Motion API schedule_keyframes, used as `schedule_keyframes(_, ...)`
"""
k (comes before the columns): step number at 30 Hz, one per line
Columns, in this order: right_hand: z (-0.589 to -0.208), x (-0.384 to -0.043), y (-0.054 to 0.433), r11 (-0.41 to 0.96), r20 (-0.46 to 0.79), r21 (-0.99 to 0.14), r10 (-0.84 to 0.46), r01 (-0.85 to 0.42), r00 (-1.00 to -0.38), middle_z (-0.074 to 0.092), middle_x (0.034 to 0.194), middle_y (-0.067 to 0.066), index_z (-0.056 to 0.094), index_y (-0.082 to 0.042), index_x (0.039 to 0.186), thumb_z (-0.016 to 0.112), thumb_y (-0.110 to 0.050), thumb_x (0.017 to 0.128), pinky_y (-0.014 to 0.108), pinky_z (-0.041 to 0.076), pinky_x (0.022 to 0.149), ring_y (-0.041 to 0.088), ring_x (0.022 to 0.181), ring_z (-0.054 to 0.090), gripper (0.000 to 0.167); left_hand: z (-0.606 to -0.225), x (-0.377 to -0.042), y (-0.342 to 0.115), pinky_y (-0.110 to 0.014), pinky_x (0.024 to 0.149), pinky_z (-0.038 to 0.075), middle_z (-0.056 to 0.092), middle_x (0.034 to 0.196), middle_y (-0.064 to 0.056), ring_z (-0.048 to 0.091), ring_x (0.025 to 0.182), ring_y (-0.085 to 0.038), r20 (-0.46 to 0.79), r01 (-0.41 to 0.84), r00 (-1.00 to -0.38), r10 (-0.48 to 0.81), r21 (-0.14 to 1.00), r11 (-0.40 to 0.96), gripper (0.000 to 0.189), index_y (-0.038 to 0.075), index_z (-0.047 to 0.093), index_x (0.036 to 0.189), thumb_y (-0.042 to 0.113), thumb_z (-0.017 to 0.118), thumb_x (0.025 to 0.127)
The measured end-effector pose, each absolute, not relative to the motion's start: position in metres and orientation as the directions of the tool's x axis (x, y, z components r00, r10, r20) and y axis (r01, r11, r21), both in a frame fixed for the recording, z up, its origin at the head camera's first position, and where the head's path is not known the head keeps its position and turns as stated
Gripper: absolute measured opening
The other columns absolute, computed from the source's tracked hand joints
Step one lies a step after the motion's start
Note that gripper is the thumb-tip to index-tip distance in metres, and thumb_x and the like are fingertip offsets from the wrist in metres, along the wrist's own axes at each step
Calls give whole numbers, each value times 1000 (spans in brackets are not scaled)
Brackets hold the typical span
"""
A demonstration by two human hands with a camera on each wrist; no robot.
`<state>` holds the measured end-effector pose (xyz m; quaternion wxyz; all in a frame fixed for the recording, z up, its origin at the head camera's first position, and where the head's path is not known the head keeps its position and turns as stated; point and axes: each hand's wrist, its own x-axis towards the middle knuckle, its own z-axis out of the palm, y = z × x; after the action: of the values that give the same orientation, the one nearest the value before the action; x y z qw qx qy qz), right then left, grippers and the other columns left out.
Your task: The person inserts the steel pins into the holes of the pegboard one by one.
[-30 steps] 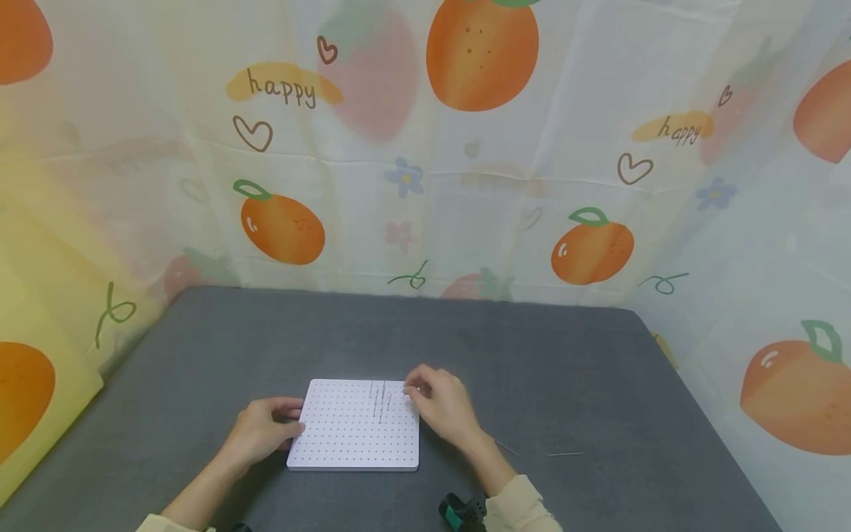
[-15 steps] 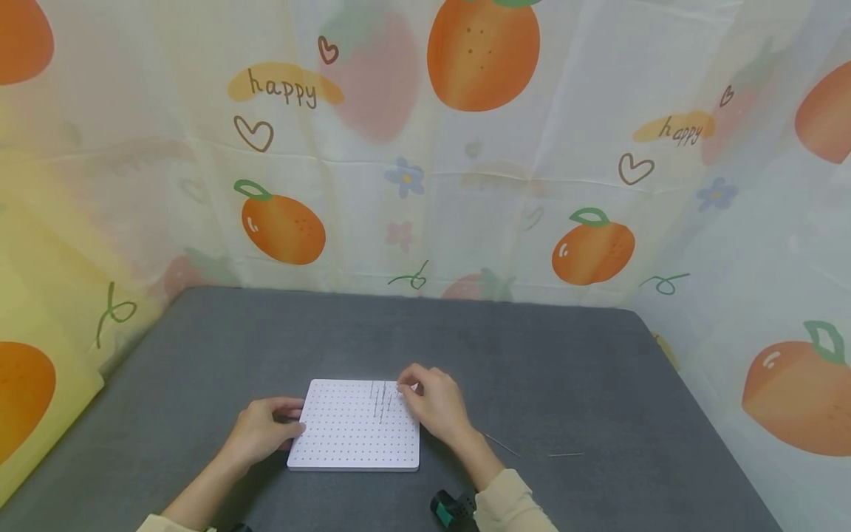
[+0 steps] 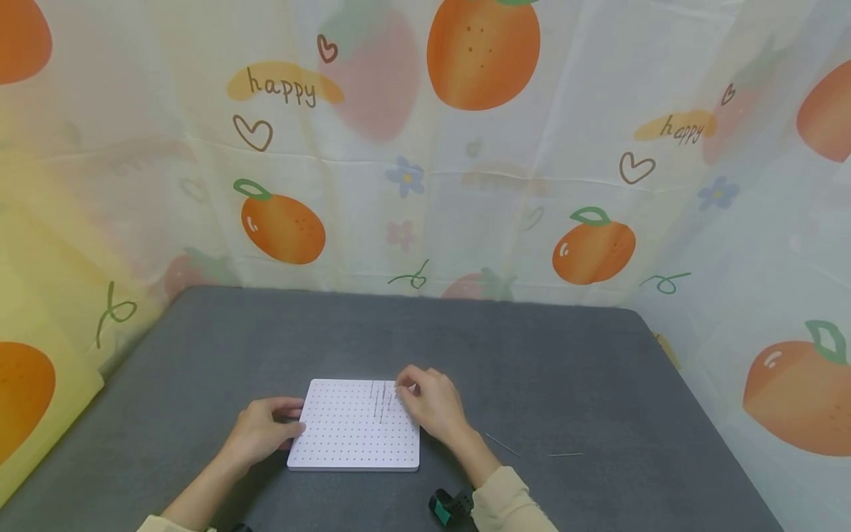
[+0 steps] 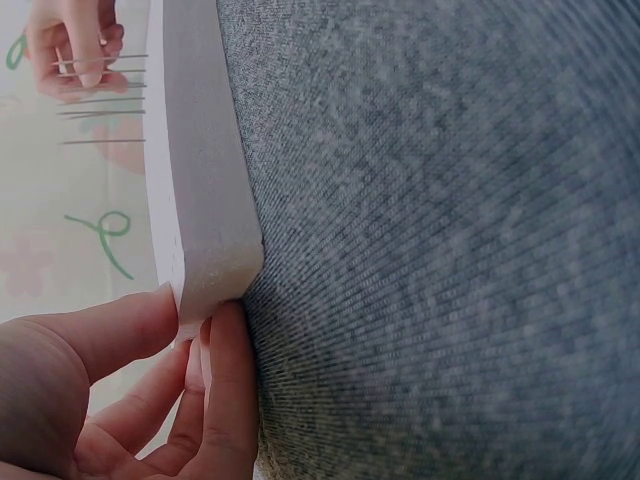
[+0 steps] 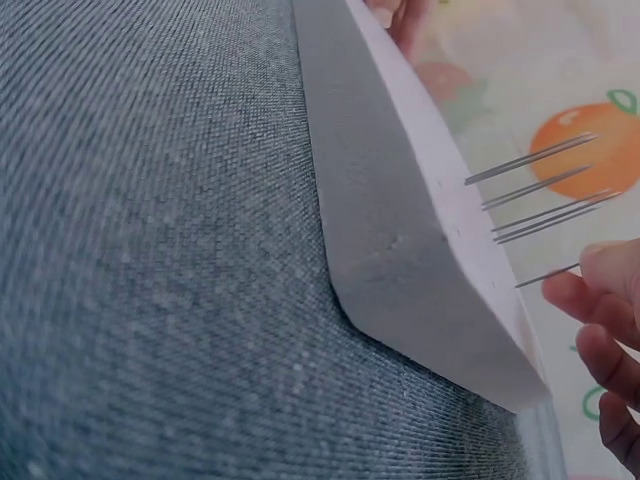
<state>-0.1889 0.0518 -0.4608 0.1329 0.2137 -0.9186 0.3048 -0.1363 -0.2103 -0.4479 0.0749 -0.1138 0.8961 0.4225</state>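
Observation:
A white board with rows of small holes lies flat on the dark grey cloth. My left hand grips its left edge, thumb on top and fingers against the side, as the left wrist view shows. Several thin metal needles stand upright from the board's far right part. At the far right corner, the fingertips of my right hand pinch another needle, its lower end at the board's surface. Whether that end sits in a hole I cannot tell.
Two loose needles lie on the cloth right of my right forearm, a slanted needle and a level needle. A black wrist device shows beside the right sleeve. A fruit-printed curtain surrounds the grey table.
My right hand has moved slightly left over the board's far right corner, still pinching a needle. The left hand and board have stayed put.

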Motion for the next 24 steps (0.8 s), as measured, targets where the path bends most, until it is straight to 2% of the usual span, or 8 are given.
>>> schedule_keyframes(19, -464, -190, 53, 735, 376, -452, -358, -506, -855, 65, 80, -9, 67, -20, 88, 63, -18, 83, 17, 40, 58, 4, 67, 50, 6, -448, -137, -211, -32, 59, 56, 63, 102, -17, 60, 73, -16, -234, -269, -962, -140, 735, 622, 42, -3, 59, 116, 5, 69, 76)
schedule_keyframes(24, -465, -188, 58, 729, 361, -470, -355, -497, -862, 62, 79, -9, 67, -19, 91, 65, -18, 83, 17, 39, 58, 5, 67, 48, 8, -448, -137, -211, -32, 60, 56, 63, 103, -18, 60, 73, -16, -238, -273, -961, -141, 733, 623, 43, -3, 58, 117, 6, 69, 77)
